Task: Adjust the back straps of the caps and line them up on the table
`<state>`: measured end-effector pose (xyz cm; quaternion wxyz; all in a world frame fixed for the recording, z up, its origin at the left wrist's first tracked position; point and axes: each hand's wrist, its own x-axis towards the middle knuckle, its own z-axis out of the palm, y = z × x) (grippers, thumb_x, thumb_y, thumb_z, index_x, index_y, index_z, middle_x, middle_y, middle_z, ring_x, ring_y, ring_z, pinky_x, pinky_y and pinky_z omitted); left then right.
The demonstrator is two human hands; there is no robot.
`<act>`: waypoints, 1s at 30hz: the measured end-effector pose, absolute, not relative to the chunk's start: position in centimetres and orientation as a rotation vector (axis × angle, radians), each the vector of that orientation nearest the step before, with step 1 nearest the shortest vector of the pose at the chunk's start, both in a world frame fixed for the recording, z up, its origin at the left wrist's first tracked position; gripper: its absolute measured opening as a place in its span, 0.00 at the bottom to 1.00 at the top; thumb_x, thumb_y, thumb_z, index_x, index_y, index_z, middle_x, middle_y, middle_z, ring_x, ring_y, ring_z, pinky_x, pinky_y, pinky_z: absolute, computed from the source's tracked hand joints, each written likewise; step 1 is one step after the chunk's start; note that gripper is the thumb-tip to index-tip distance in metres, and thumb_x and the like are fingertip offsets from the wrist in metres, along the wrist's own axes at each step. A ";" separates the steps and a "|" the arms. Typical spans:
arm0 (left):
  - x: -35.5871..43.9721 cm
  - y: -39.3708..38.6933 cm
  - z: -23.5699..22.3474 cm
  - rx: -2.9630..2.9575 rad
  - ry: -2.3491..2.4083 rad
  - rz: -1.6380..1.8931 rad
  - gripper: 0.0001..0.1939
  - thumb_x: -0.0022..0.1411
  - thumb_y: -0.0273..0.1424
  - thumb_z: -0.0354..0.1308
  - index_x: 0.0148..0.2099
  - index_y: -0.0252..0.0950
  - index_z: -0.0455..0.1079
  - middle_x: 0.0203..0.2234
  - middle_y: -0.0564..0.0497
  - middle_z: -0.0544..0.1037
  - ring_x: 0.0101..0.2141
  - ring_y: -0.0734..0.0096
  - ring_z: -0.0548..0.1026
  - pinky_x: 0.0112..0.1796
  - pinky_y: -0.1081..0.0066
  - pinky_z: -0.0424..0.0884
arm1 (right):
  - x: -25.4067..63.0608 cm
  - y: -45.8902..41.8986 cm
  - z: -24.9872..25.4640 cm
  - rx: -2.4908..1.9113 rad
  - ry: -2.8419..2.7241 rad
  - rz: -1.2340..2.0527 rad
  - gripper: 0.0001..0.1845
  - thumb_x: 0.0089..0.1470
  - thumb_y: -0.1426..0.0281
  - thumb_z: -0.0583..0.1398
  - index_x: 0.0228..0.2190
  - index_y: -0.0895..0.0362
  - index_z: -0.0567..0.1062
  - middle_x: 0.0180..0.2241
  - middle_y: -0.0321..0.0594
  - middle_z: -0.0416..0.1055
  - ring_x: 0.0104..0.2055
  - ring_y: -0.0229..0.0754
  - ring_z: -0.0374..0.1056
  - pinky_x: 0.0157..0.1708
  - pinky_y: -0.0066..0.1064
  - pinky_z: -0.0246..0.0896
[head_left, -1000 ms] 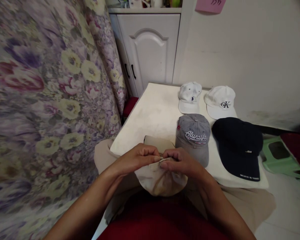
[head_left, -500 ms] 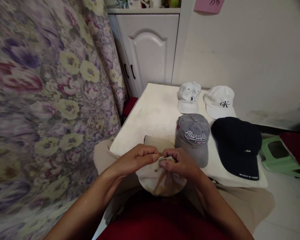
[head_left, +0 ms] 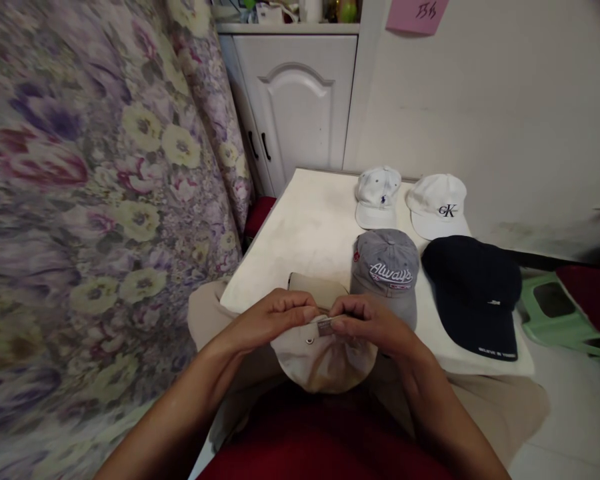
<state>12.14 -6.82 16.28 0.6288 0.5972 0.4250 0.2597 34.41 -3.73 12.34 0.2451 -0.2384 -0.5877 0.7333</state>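
A beige baseball cap (head_left: 325, 367) is between my hands at the table's near edge, its brim pointing away from me and its crown toward my body. My left hand (head_left: 285, 317) is closed on the cap's edge at the left. On the other side my right hand (head_left: 363, 317) pinches the same edge, beside a small grey label (head_left: 325, 326). A metal eyelet shows in the fabric below my left thumb. Just beyond my right hand sits a grey cap (head_left: 387, 267) with "Always" lettering.
The cream-topped table (head_left: 290, 233) also bears a dark navy cap (head_left: 473, 290) at right, a small white cap (head_left: 379, 193) and a white CK cap (head_left: 439, 203) at the back. A green stool (head_left: 550, 307) stands right; a floral curtain (head_left: 130, 200) hangs left.
My right hand has shifted slightly right along the cap's edge. The grey label, earlier mostly covered and folded, now shows flatter between my hands.
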 end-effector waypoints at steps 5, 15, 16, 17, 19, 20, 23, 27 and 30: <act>11.7 -6.9 16.5 1.490 0.942 0.523 0.21 0.66 0.43 0.54 0.25 0.35 0.61 0.19 0.58 0.55 0.22 0.77 0.52 0.22 0.73 0.48 | 33.9 -3.6 12.3 -0.640 -1.657 1.988 0.13 0.55 0.61 0.65 0.30 0.58 0.76 0.24 0.32 0.69 0.23 0.31 0.58 0.23 0.24 0.53; 10.3 -6.7 15.4 1.361 1.033 0.649 0.23 0.64 0.47 0.55 0.25 0.36 0.59 0.18 0.59 0.56 0.20 0.79 0.52 0.21 0.75 0.48 | 33.2 -2.3 14.8 -0.734 -1.846 1.946 0.14 0.57 0.60 0.64 0.28 0.58 0.74 0.21 0.31 0.66 0.21 0.31 0.59 0.21 0.23 0.53; 10.0 -6.4 15.4 1.344 1.048 0.667 0.22 0.64 0.47 0.55 0.26 0.36 0.61 0.19 0.58 0.57 0.20 0.78 0.53 0.21 0.75 0.49 | 33.1 -2.1 14.9 -0.745 -1.817 1.955 0.14 0.56 0.60 0.65 0.29 0.58 0.74 0.22 0.31 0.67 0.21 0.31 0.60 0.21 0.23 0.54; 9.7 -6.2 15.5 1.335 1.057 0.684 0.22 0.64 0.48 0.55 0.27 0.35 0.61 0.19 0.58 0.58 0.20 0.78 0.54 0.21 0.75 0.50 | 32.9 -1.9 15.0 -0.753 -1.786 1.962 0.15 0.56 0.59 0.65 0.29 0.58 0.74 0.22 0.31 0.67 0.21 0.31 0.60 0.21 0.23 0.54; 8.8 -5.5 15.7 1.335 1.057 0.704 0.22 0.63 0.48 0.56 0.27 0.35 0.62 0.19 0.58 0.60 0.21 0.78 0.55 0.21 0.76 0.50 | 32.7 -1.5 15.0 -0.756 -1.739 1.978 0.16 0.55 0.59 0.66 0.29 0.59 0.73 0.21 0.31 0.68 0.21 0.30 0.61 0.21 0.23 0.55; 8.4 -5.2 15.9 1.337 1.053 0.709 0.22 0.63 0.48 0.56 0.27 0.35 0.62 0.19 0.58 0.60 0.20 0.79 0.55 0.21 0.76 0.50 | 32.5 -1.3 14.9 -0.751 -1.716 1.992 0.16 0.54 0.58 0.66 0.29 0.59 0.73 0.21 0.30 0.68 0.21 0.30 0.61 0.21 0.23 0.55; 7.1 -4.5 16.0 1.332 1.049 0.702 0.22 0.63 0.48 0.57 0.27 0.35 0.62 0.20 0.58 0.61 0.20 0.79 0.56 0.20 0.76 0.51 | 31.7 -0.8 14.5 -0.700 -1.626 2.051 0.16 0.53 0.60 0.67 0.28 0.60 0.72 0.21 0.30 0.68 0.21 0.29 0.61 0.21 0.21 0.55; 5.9 -3.8 16.0 1.387 1.007 0.614 0.22 0.60 0.49 0.57 0.30 0.34 0.66 0.21 0.57 0.63 0.22 0.78 0.56 0.22 0.76 0.51 | 30.2 -0.5 14.1 -0.608 -1.484 2.146 0.16 0.53 0.62 0.67 0.27 0.61 0.72 0.22 0.31 0.70 0.18 0.27 0.60 0.19 0.20 0.53; 5.4 -3.4 16.0 1.420 0.930 0.477 0.20 0.56 0.47 0.61 0.28 0.34 0.67 0.20 0.57 0.62 0.22 0.78 0.56 0.22 0.76 0.50 | 29.4 -0.3 14.2 -0.590 -1.379 2.212 0.16 0.54 0.61 0.67 0.28 0.60 0.72 0.18 0.28 0.67 0.15 0.26 0.55 0.16 0.20 0.50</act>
